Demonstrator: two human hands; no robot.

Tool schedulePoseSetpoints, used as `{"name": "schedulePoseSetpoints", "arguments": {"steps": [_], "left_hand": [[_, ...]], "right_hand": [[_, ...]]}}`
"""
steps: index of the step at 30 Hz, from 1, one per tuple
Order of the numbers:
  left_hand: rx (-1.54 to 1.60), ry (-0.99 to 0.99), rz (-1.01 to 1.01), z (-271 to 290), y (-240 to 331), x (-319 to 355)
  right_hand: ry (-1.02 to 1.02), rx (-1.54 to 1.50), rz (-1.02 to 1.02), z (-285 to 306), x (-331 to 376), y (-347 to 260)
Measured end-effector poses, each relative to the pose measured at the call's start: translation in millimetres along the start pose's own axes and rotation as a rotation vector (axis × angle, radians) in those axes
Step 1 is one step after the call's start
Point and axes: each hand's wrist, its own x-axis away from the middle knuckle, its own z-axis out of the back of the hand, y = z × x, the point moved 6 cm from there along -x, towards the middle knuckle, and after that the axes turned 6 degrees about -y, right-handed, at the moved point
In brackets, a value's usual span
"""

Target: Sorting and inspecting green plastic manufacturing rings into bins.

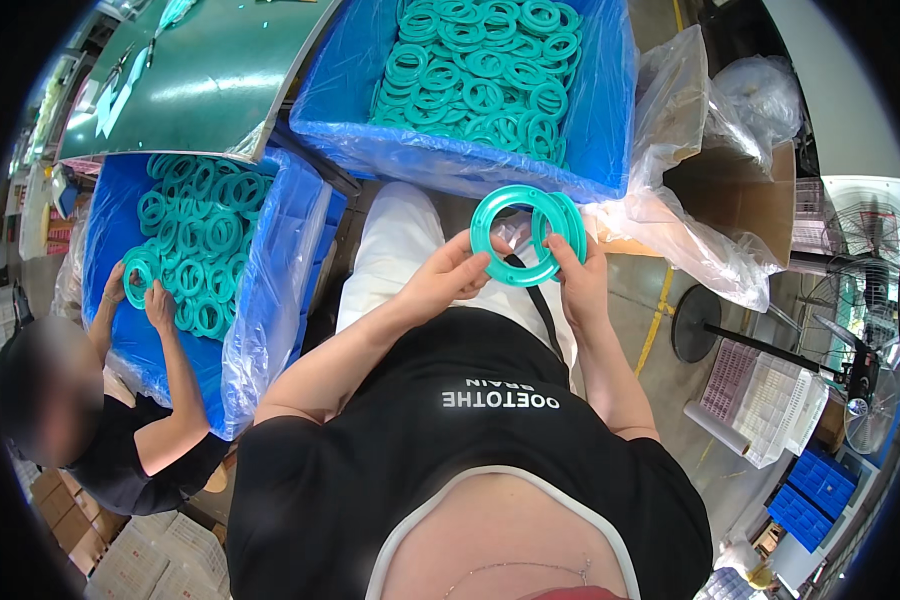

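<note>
Two flat teal plastic rings are held up over my lap, overlapping, one in front of the other. The front ring (481, 222) faces me with its open middle showing. Behind it, to the right, the second ring (574, 218) is partly covered. My left hand (452, 272) pinches the front ring's lower left edge between thumb and fingers. Thumb and fingers of my right hand (584, 280) close over the right side, where both rings meet. Just beyond stands a blue bin (320, 95), lined with clear plastic and heaped with similar teal rings (485, 65).
At left, a co-worker (160, 430) holds a teal ring over another lined blue bin (315, 235) of rings. A green-topped table (210, 75) stands far left. An open cardboard box (760, 205) with plastic film is at right, near a fan stand (695, 325) and plastic crates (770, 390).
</note>
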Motion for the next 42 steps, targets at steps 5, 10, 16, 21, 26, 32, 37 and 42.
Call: {"name": "schedulePoseSetpoints", "arguments": {"steps": [5, 10, 16, 21, 26, 32, 37, 42], "left_hand": [[-0.061, 0.101, -0.072, 10.1, 2.1, 0.2], [-0.115, 0.267, 0.065, 12.3, -0.1, 0.0], [-0.148, 0.061, 0.127, 7.6, -9.6, 1.2], [-0.169, -0.084, -0.003, -25.1, 13.3, -7.2], [-0.203, -0.072, -0.114, -29.5, 20.5, -18.0], [0.267, 0.009, 0.189, 6.5, -20.3, -11.8], [0.093, 0.108, 0.133, -0.9, -2.0, -17.1], [-0.270, 0.221, 0.023, -1.8, 3.5, -17.4]], "right_hand": [[0.060, 0.141, 0.177, -8.0, 5.9, -8.5], [0.059, 0.480, 0.364, -14.8, 23.2, -18.1], [0.076, 0.437, 0.339, -6.1, 28.9, -22.6], [0.143, 0.841, 0.721, 7.6, 43.1, -87.2], [0.796, 0.555, 0.650, 100.4, 29.3, -158.6], [0.545, 0.222, 0.665, 116.9, 9.1, -135.0], [-0.153, -0.344, 0.295, 20.2, -0.5, -57.4], [-0.263, -0.565, 0.108, -12.6, 4.2, -34.5]]}}
